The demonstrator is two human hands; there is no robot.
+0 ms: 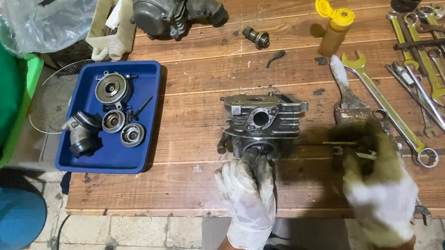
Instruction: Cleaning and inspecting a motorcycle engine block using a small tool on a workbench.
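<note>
Cylinder head [263, 121] between blue tray [152, 116], wrenches [443, 76].

The grey cast-metal cylinder head [261, 124] looks dull and grimy. Both hands wear thin, smooth white gloves: the left hand [249, 199] is smeared dark at the fingertips, the right hand [380, 186] stained yellowish-brown. The brown wooden plank table [285, 66] is matt and oil-spotted (rough-grained too). The blue plastic tray [146, 119] is faintly glossy; the steel spanners [442, 70] shine.
</note>
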